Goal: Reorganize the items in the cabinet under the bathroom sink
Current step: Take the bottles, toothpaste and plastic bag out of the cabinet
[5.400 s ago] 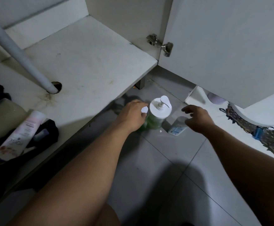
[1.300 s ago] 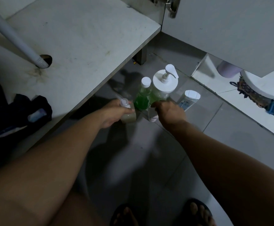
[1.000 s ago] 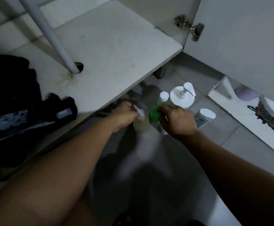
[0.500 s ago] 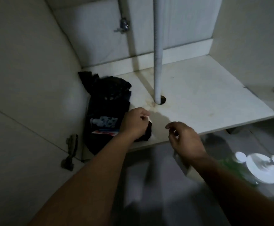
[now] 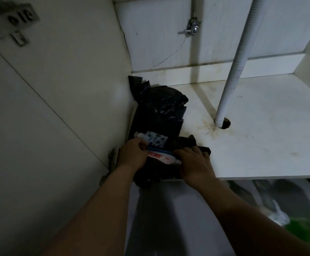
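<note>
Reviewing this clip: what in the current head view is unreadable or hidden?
- Black plastic bag contents: opaque, in shadow.
- Red-and-white packet: print too small; ends hidden by left hand and right hand.
- Green bottle: blurred, cut by the right edge.
- Each hand's grip: fingertips hidden.

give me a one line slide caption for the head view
Both hands, left hand and right hand, grasp small packets atop a black plastic bag inside the under-sink cabinet.

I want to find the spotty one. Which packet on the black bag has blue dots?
The blue-dotted packet, farthest back, by the left hand. The packet with red print lies nearer, between both hands, on the black bag.
</note>
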